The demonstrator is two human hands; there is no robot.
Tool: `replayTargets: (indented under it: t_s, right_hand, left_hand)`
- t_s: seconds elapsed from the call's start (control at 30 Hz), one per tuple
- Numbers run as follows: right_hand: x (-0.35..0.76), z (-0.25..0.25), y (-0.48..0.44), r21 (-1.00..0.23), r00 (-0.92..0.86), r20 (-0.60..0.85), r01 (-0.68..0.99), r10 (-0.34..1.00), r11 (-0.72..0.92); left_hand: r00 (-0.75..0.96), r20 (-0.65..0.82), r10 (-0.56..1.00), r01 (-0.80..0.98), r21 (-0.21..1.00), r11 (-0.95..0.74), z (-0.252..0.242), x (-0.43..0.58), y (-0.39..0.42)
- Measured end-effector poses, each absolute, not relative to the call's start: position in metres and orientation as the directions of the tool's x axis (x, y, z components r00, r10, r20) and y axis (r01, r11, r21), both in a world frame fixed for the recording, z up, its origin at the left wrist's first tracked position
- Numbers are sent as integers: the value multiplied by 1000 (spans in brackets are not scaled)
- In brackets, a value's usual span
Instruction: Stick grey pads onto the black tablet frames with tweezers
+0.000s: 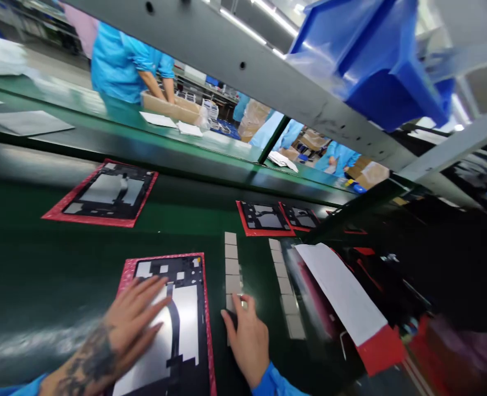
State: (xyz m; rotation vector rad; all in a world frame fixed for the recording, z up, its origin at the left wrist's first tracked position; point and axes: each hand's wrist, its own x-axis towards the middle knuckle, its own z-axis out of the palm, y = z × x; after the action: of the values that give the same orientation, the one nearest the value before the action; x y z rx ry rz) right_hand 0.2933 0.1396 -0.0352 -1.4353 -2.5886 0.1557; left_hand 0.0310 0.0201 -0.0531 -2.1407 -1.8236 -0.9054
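Fingers of the left hand [130, 324] lie spread and flat on a black-and-silver panel [177, 330], its palm low over the silver area, while the tattooed forearm [90, 357] runs off toward the bottom left corner. The panel sits on a sheet with a red-pink border [123, 280], and the lower part of both runs out of view. Just to its right, the right hand [247, 341] has its thumb and forefinger drawn close together at the lower end of a column of small grey square pads [231, 269], apparently pinching the lowest pad [234, 301], though the fingers partly hide it. A blue sleeve [270, 382] shows at that wrist. A second column of grey pads [287, 289] runs alongside, and beyond it a white sheet with a red end [342, 291] lies angled and partly blurred. Three more panels on red sheets, one larger [107, 192] and two smaller [264, 218] [300, 217], lie farther along the green surface [33, 264]. Past its far edge, a grey metal beam [227, 60] crosses overhead and a blue plastic bin [371, 60] sits tilted above. Beneath the beam, a co-worker in a blue smock [123, 60] has both hands at a cardboard box [169, 107], with white sheets [158, 119] lying near it, and other people in blue stand farther down the line [334, 157].
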Motion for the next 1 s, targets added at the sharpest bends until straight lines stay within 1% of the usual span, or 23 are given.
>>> replayTargets:
  t_s: [0.07, 0.13, 0.17, 0.2, 0.23, 0.27, 0.3, 0.37, 0.4, 0.47, 0.57, 0.67, 0.83, 0.9, 1.0]
  right_hand:
    - [295, -32, 148, -326, -493, 173, 789, 853, 521]
    - [302, -26, 158, -547, -408, 249, 689, 879, 475]
    - [308, -22, 162, -673, -332, 252, 614, 909, 411]
    - [313, -17, 166, -789, -255, 215, 523, 943, 322]
    - [319, -13, 170, -879, -188, 148, 426, 971, 216]
    - [324, -10, 173, -935, -147, 59, 339, 987, 107]
    - [329, -7, 175, -961, -136, -36, 277, 990, 3]
    - [337, -6, 177, -961, -179, -199, 228, 964, -156]
    - [342, -7, 176, -953, -200, -255, 218, 946, -211]
    - [350, -12, 174, -943, -202, -316, 177, 927, -283]
    - [363, -18, 168, -944, -171, -323, 123, 931, -305]
    - [373, -21, 163, -936, -213, -349, 131, 913, -327]
    - [377, -25, 158, -949, -242, -310, 139, 920, -283]
    - [374, -30, 157, -951, -201, -301, 129, 932, -279]
    - [368, -38, 157, -960, -94, -271, 99, 958, -262]
  left_hand:
    - [177, 531, 828, 934, 175, -312, -50, 61, 17]
    - [313, 479, 820, 895, 140, -424, -47, 85, 18]
    - [368, 435, 822, 871, 148, -469, -45, 94, 20]
    - [408, 382, 829, 851, 170, -496, -42, 101, 25]
    - [429, 325, 843, 839, 202, -505, -39, 107, 31]
    - [439, 270, 857, 832, 238, -501, -34, 112, 39]
    - [442, 222, 869, 826, 276, -491, -30, 115, 48]
    - [471, 171, 865, 794, 344, -501, -24, 122, 67]
    - [502, 164, 849, 766, 373, -524, -23, 125, 75]
    - [548, 156, 822, 717, 418, -558, -25, 132, 86]
    - [540, 142, 829, 705, 461, -539, -37, 140, 90]
    - [516, 136, 846, 710, 485, -511, -49, 145, 88]
    - [540, 108, 835, 708, 477, -520, -49, 148, 93]
    - [557, 102, 824, 698, 480, -531, -46, 149, 96]
    - [570, 76, 818, 694, 487, -530, -42, 149, 98]
